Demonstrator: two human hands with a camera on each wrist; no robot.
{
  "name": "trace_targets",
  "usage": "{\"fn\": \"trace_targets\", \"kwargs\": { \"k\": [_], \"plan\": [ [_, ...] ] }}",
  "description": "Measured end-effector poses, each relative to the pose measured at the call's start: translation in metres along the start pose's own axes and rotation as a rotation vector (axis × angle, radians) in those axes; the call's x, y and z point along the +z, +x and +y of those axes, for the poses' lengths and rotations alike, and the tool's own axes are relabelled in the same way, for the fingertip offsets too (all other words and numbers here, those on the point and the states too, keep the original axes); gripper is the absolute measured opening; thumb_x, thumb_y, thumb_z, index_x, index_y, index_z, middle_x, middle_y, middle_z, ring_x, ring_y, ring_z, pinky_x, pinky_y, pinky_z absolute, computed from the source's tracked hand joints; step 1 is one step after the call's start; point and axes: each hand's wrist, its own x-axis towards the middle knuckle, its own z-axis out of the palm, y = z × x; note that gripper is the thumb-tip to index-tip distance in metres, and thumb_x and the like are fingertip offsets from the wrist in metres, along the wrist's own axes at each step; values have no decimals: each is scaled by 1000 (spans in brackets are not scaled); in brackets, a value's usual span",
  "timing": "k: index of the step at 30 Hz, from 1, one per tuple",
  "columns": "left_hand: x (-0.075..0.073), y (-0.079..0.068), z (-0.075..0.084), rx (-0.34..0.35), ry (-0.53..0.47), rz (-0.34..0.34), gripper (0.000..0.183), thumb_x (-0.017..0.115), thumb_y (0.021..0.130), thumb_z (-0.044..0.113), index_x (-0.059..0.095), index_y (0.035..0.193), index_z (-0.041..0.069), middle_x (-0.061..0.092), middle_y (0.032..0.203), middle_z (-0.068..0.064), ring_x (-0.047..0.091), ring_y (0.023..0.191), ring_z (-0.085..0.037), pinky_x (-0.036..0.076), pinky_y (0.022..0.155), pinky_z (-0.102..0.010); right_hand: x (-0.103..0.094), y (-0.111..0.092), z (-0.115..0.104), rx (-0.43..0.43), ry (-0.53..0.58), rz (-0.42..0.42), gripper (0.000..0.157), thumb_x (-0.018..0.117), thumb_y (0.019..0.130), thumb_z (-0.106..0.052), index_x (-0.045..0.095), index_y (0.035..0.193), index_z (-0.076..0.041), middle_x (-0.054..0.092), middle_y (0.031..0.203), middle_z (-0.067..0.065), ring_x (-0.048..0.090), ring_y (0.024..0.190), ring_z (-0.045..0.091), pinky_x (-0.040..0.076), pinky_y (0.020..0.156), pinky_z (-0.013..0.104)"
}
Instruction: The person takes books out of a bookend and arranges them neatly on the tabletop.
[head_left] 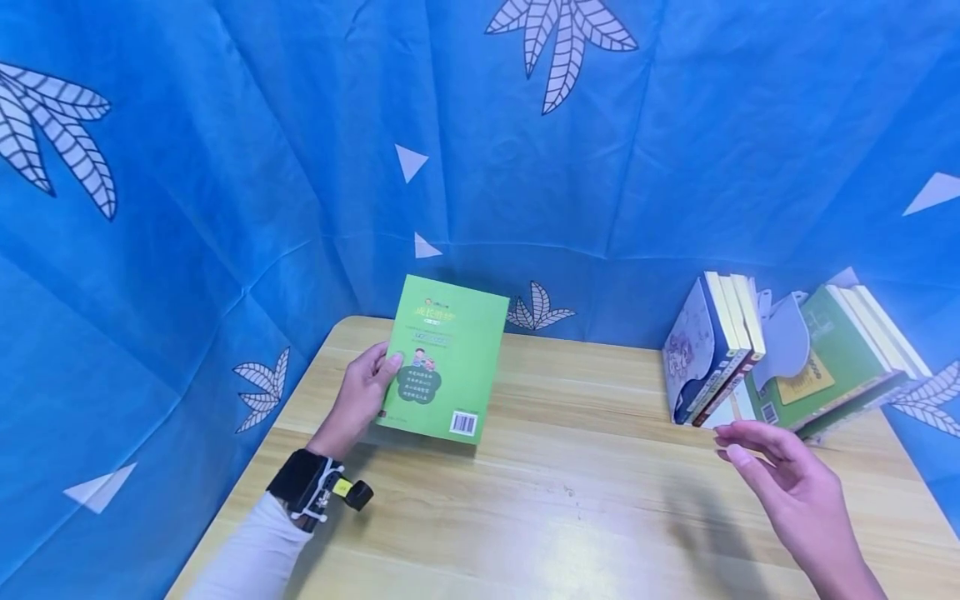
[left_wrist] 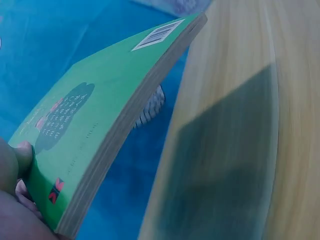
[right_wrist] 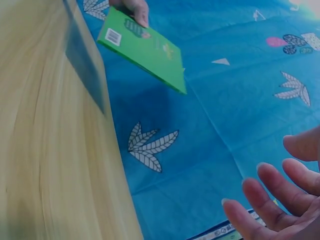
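A green book (head_left: 450,358) with a barcode on its cover is held above the left part of the table by my left hand (head_left: 363,387). The thumb lies on the cover at the book's left edge, and the other fingers are mostly hidden behind it. In the left wrist view the book (left_wrist: 95,100) is tilted, its page edge facing the camera, and its shadow falls on the wood. My right hand (head_left: 798,492) hovers in front of the bookends at the right, fingers loosely bent and holding nothing. The right wrist view shows the same hand (right_wrist: 285,200) with fingers spread apart.
A bookend rack (head_left: 688,350) at the table's right back holds several upright books (head_left: 731,342). Beside it, green books (head_left: 840,358) lean to the right against a grey divider (head_left: 783,337). A blue patterned curtain (head_left: 480,167) hangs behind the wooden table (head_left: 540,483).
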Motion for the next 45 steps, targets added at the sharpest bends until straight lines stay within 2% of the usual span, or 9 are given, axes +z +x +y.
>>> {"fn": "trace_targets", "kwargs": {
  "k": [4,12,18,22,27,30,34,39,45],
  "plan": [
    [-13,9,-12,-63,42,10,54,47,109,47,48,152,14,70,111,-12,69,78,-14,50,52,-29,-1,0,2,0,16,-3,32,61,101,5,58,132,7,74,121,-9,72,107,0,56,90,10],
    [-36,21,-26,-154,112,0,55,42,111,46,45,153,11,69,119,-14,70,88,-14,56,69,-29,0,-4,5,2,3,-8,31,60,101,4,59,131,8,74,120,-10,72,107,0,56,90,10],
    [-48,30,-35,-169,166,-8,52,39,112,41,47,149,6,69,115,-17,68,83,-15,55,65,-30,1,-5,5,0,-24,6,30,61,101,4,59,131,8,74,120,-9,72,106,0,56,88,10],
    [-54,37,-40,-212,185,-18,52,38,113,39,45,152,5,69,119,-17,69,88,-15,58,72,-30,-1,-4,6,3,-46,11,30,61,101,3,60,131,6,73,119,-10,72,105,-1,56,87,9],
    [-60,46,-45,-224,201,-19,52,37,113,37,44,152,3,69,115,-15,68,90,-16,56,75,-28,-4,-2,8,-29,22,22,30,60,100,7,59,129,8,73,119,-8,72,105,-1,56,89,9],
    [-65,50,-49,-214,233,-14,46,38,114,34,51,143,0,66,105,-12,63,87,-17,53,70,-28,-6,0,8,-30,50,32,30,60,100,8,59,130,7,73,121,-9,72,106,-1,55,90,9],
    [-70,54,-51,-232,290,-18,44,37,114,33,53,136,-1,63,101,-9,60,85,-18,50,69,-28,-10,4,7,29,-11,68,33,63,101,0,60,134,-1,72,123,-13,69,109,-5,52,91,5],
    [-72,61,-51,-260,329,-29,47,37,114,32,50,143,-2,66,107,-12,64,87,-19,52,70,-29,-13,10,7,73,-34,158,36,66,100,-5,61,136,-9,72,123,-17,67,111,-8,50,90,2],
    [-72,71,-51,-264,381,-40,49,38,113,31,49,145,-5,64,111,-14,63,93,-20,52,75,-29,-11,18,10,77,-19,264,38,69,98,-4,62,135,-5,72,121,-18,66,111,-7,49,90,1]
  ]
}}
